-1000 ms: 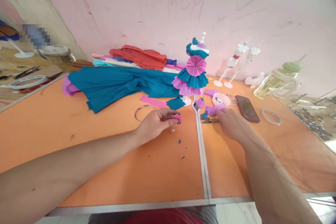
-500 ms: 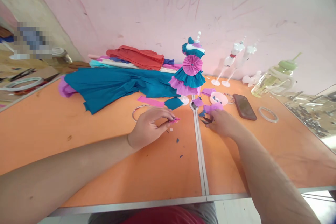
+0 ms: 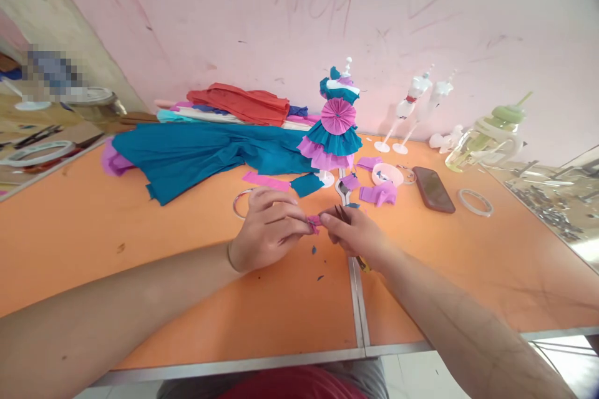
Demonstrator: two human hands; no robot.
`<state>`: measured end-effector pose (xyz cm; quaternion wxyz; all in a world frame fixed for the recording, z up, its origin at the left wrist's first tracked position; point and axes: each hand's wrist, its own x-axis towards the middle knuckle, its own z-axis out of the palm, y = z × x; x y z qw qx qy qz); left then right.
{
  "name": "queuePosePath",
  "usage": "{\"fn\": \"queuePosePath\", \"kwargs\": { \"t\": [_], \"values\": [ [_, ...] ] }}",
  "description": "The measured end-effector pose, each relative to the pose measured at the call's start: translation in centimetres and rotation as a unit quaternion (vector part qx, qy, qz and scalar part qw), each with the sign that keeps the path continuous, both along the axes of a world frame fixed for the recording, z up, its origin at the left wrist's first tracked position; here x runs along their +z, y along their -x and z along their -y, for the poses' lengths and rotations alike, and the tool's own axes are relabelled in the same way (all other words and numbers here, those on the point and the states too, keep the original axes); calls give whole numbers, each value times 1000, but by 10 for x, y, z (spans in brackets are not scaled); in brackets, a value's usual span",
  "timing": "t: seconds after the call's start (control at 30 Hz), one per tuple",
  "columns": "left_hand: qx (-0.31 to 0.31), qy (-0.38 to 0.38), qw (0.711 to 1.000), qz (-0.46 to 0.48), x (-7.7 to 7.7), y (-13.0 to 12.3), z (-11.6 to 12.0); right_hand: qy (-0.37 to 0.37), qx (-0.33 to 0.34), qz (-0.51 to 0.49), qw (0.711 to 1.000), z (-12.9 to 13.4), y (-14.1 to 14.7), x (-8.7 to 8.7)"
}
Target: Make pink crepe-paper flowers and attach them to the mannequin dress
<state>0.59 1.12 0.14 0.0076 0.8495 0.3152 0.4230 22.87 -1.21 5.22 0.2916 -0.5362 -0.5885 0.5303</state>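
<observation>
My left hand (image 3: 271,227) pinches a small gathered piece of pink crepe paper (image 3: 313,222) above the orange table. From the other side, the fingertips of my right hand (image 3: 358,234) meet that same piece. Thread snips (image 3: 343,215) lie in my right hand; their dark blades point up past the fingers and a yellow handle end shows below the palm. Behind both hands stands a doll-size mannequin (image 3: 337,115) dressed in teal and pink ruffles, with a pleated pink rosette at its waist.
Teal crepe paper (image 3: 219,153) spreads over the table's left back, before a folded red stack (image 3: 238,103). Rightward are purple scraps (image 3: 380,193), a pink bowl (image 3: 387,174), a phone (image 3: 434,189), a tape roll (image 3: 475,202), bare mannequins (image 3: 412,100) and a green-lidded jug (image 3: 491,137).
My right hand has come left from the purple scraps, bringing the thread snips, and now touches the pink piece. My left hand has stayed nearly in place, its fingers drawn closer together.
</observation>
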Motion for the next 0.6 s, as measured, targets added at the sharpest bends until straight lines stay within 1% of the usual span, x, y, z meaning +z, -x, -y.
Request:
{"fn": "queuePosePath", "kwargs": {
  "t": [0.07,0.17,0.23,0.27,0.3,0.33,0.4,0.47,0.5,0.53,0.6],
  "values": [
    [-14,-11,999,-37,-4,1,2,12,14,0,1000,-1,2,-4],
    [-31,-41,997,-59,-6,1,4,12,0,-15,1000,-5,-2,-7],
    [-32,-19,999,-40,-4,-2,4,-16,-6,-1,1000,-7,-5,-5],
    [-26,14,1000,-11,-2,-3,4,-46,-10,21,999,-7,-7,-4],
    [-21,63,997,31,0,-5,3,-81,-17,51,995,-8,-8,-2],
    [-20,125,989,81,2,-6,2,-113,-24,83,990,-8,-10,-1],
    [-32,266,951,157,5,-9,-1,-155,-30,136,978,-9,-11,-1],
    [-57,392,904,164,8,-12,-3,-173,-21,165,971,-9,-10,-4],
    [-69,436,885,150,8,-14,-3,-177,-12,172,969,-8,-10,-5],
    [-75,466,871,135,8,-15,-4,-180,-5,176,968,-8,-9,-7],
    [-74,486,861,131,7,-18,-3,-182,3,178,967,-8,-7,-10]
  ]
}}
